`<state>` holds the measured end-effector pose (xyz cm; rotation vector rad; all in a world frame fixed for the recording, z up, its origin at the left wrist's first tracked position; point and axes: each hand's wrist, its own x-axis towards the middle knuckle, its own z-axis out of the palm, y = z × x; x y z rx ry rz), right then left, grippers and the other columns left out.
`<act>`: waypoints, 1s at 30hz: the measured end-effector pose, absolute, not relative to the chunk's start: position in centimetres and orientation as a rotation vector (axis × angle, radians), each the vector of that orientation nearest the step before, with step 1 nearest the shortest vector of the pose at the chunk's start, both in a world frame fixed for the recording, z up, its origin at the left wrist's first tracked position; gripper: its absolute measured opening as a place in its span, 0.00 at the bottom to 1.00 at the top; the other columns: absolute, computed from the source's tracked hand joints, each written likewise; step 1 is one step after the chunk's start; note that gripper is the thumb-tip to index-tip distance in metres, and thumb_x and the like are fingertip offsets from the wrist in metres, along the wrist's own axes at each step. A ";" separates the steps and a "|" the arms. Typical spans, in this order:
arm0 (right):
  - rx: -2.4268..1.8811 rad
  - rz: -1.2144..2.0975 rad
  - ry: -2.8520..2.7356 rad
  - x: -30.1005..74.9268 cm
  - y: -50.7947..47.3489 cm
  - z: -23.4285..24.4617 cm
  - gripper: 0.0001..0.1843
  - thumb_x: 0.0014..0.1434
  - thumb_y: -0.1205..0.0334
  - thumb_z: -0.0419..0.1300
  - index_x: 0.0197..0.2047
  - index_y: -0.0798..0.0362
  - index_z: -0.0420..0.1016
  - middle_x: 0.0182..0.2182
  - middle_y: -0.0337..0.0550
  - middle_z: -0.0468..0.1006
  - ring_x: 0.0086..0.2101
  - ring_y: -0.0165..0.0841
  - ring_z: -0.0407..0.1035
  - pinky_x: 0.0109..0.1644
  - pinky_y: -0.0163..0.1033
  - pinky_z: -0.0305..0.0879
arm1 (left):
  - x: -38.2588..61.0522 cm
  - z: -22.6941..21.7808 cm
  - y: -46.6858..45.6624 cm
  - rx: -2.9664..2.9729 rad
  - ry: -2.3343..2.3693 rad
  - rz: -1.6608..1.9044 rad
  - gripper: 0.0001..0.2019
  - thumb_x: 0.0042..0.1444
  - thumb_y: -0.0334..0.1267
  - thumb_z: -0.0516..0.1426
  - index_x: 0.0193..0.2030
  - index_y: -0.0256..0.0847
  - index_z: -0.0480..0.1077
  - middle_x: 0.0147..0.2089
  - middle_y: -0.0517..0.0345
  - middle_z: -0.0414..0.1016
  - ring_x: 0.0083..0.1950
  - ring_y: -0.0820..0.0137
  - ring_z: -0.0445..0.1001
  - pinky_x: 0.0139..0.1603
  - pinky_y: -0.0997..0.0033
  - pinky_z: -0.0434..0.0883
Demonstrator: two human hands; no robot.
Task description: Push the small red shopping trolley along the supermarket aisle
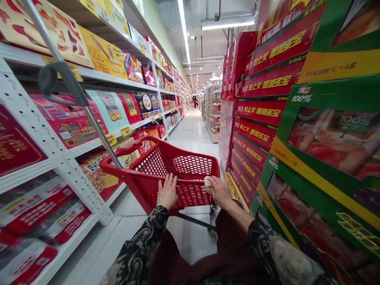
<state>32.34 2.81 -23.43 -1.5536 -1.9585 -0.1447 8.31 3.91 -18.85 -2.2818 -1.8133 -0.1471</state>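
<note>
A red plastic shopping cart (185,194) with a perforated basket stands sideways in front of me. My left hand (168,192) lies at the basket's near rim, back of the hand up and fingers stretched out; nothing is seen in it. Further right along the same rim is my right hand (220,190), its fingers closed on a crumpled off-white cloth (208,184) that touches the basket wall. Part of the cloth is hidden by the fingers. A grey metal pole (102,136) with a grey plastic hook (59,81) rises from the cart's handle end.
White shelves (86,148) with boxed snacks line the left. Close on the right stand stacked red drink cartons (261,107) and green juice boxes (329,130). The tiled aisle (192,118) runs ahead between them. A cart wheel (212,229) shows below the basket.
</note>
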 end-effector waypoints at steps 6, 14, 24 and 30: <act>-1.568 -0.161 -1.903 32.7 2.5 -23.8 0.23 0.56 0.69 0.49 0.55 0.53 0.64 0.54 0.52 0.67 0.54 0.40 0.58 0.60 0.57 0.42 | 8.8 -18.5 4.1 -2.270 -1.853 -0.117 0.36 0.47 0.37 0.51 0.65 0.33 0.48 0.69 0.44 0.43 0.69 0.58 0.40 0.65 0.45 0.44; -1.515 -0.164 -2.019 29.4 3.4 -22.5 0.23 0.58 0.69 0.49 0.57 0.51 0.63 0.55 0.51 0.67 0.54 0.39 0.59 0.60 0.59 0.41 | 9.0 -18.5 4.2 -2.251 -1.863 -0.072 0.37 0.46 0.36 0.50 0.65 0.33 0.47 0.69 0.42 0.43 0.69 0.57 0.40 0.64 0.46 0.45; -1.658 -0.253 -1.945 35.0 2.1 -23.7 0.23 0.57 0.71 0.47 0.57 0.54 0.64 0.56 0.52 0.66 0.55 0.39 0.59 0.60 0.55 0.45 | 10.2 -18.3 4.3 -2.282 -1.901 -0.125 0.38 0.45 0.36 0.51 0.65 0.33 0.47 0.69 0.44 0.41 0.70 0.56 0.39 0.65 0.47 0.43; -1.551 -0.212 -2.063 29.9 3.7 -22.5 0.23 0.59 0.66 0.50 0.58 0.51 0.62 0.59 0.51 0.61 0.57 0.40 0.55 0.60 0.55 0.45 | 11.4 -18.2 4.3 -2.272 -1.915 -0.085 0.38 0.45 0.37 0.51 0.65 0.32 0.47 0.69 0.43 0.41 0.69 0.55 0.39 0.64 0.47 0.44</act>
